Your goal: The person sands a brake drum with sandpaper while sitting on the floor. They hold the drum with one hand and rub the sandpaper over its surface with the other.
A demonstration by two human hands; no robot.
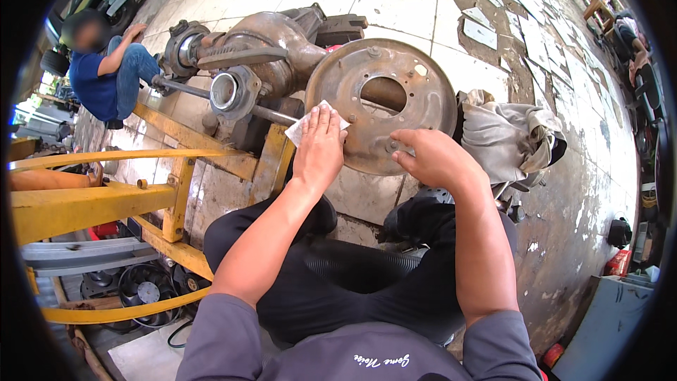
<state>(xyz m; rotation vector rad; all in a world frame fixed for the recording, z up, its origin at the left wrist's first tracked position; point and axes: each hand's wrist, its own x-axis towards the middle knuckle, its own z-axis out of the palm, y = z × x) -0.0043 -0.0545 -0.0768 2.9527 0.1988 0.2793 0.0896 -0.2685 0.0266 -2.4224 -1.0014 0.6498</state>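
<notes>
A large round brown metal backing plate (338, 92) with a central hole stands tilted in front of me. My left hand (319, 152) holds a small whitish sheet (299, 130) under its flattened fingers, at the plate's left rim. Whether it is cloth or abrasive paper I cannot tell. My right hand (444, 161) lies at the plate's lower right edge, index finger and thumb stretched apart; its other fingers are hidden. Beyond the plate lies a rusty axle housing (271, 32). A steel shaft with a flanged hub (240, 92) reaches toward the plate's left side.
A yellow metal frame (92, 201) fills the left side. A grey cloth (497, 134) is draped right of the plate. Another person (106, 74) crouches at far left. Broken floor tiles (479, 32) lie at the far right, and a grey-blue box (599, 324) stands near right.
</notes>
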